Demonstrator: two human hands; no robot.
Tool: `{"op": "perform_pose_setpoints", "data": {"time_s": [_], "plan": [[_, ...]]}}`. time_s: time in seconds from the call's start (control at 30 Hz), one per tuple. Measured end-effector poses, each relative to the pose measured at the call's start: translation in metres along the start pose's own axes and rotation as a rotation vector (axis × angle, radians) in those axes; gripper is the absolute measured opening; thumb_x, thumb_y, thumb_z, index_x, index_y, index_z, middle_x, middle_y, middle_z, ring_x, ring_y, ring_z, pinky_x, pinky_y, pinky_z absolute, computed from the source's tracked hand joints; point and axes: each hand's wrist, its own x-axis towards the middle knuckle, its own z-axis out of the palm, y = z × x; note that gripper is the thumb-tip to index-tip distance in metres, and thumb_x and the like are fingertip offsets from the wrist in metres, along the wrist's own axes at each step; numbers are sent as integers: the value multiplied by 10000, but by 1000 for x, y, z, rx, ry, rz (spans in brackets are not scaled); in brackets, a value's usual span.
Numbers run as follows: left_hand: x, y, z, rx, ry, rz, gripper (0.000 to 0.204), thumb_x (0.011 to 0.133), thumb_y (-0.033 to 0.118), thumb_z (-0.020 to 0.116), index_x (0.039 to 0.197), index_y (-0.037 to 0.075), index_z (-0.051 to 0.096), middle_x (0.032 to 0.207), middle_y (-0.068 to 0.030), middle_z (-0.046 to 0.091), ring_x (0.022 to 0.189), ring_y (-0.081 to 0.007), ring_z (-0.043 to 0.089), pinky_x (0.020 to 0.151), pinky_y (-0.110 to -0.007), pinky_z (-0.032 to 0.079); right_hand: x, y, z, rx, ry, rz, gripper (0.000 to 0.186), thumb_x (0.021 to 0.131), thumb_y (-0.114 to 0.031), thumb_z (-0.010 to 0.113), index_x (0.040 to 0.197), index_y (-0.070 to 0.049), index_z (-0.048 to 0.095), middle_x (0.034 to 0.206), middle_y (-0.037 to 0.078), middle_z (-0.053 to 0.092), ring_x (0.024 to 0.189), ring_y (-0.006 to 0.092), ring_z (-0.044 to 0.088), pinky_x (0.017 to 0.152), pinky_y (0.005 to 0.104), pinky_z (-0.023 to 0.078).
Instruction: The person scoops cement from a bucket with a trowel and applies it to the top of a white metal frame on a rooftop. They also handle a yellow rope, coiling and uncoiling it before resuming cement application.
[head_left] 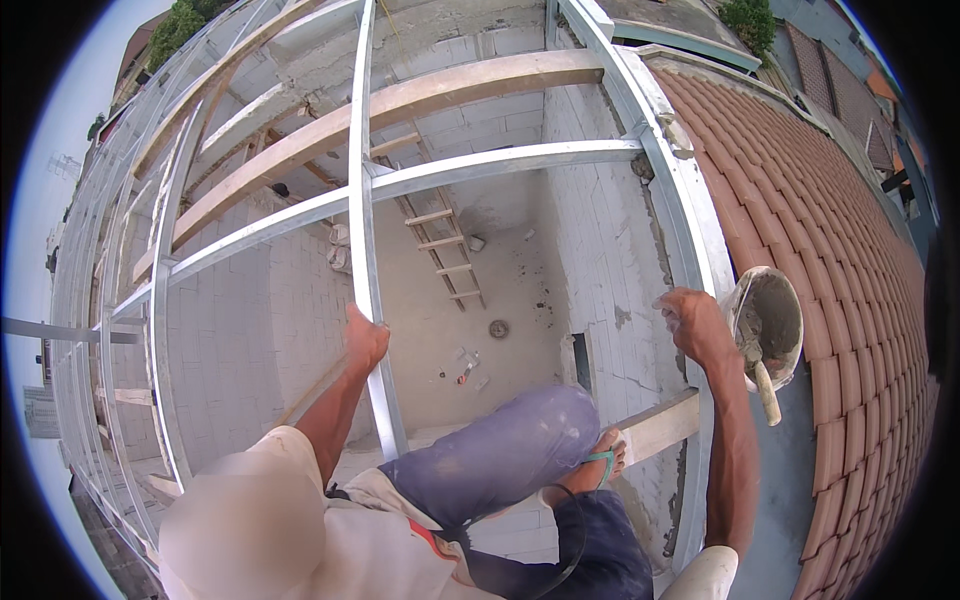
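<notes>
My left hand [368, 338] is closed around a silver metal beam [362, 230] that runs away from me over the open room below. Above the top of the block wall, beside the metal edge beam [672, 180], my right hand [695, 322] is held with its fingers curled together. Whatever those fingers hold, if anything, is too small to make out. Just right of that hand stands a bucket [789, 352] smeared with grey mortar. A trowel [766, 392] rests in it, its wooden handle sticking out over the near rim.
My sandalled foot [603, 460] is on a wooden plank [660, 428]. A silver crossbeam [510, 163] and a long timber [450, 88] span the room. Far below, a wooden ladder [440, 243] leans over the floor [420, 370]. Red roof tiles [800, 200] slope away at right.
</notes>
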Motion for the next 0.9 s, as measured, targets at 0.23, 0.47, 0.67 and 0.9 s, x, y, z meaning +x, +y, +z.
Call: {"op": "perform_pose_setpoints", "data": {"time_s": [0.23,0.47,0.67,0.9], "plan": [[9,2,13,0,10,53,672,853,91,725,1407,-71,383,1283,-362,592,1222,-513,590,1068,-512,456,89,35,22,-218,-119,230,216,879,-237,779,903,-22,766,813,253,721,818,427,726,753,488,586],[1,11,15,90,50,43,752,856,72,769,1463,-86,355,1366,-331,557,1301,-469,550,1117,-480,412,161,151,44,-464,245,436,213,919,-210,712,1044,-37,698,1064,183,682,1002,366,709,766,479,625],[5,7,18,70,46,25,755,858,48,767,1468,-91,346,1419,-339,521,1363,-462,505,1155,-468,372,163,192,54,-430,27,690,237,963,-107,610,1154,27,651,1233,177,605,1175,342,628,824,459,630],[0,19,9,147,3,-126,738,864,77,774,1451,-89,359,1245,-350,627,1166,-511,620,1030,-502,477,144,202,86,-426,-60,595,478,926,-131,676,1305,126,539,1282,181,509,1162,366,567,910,454,612]]}}
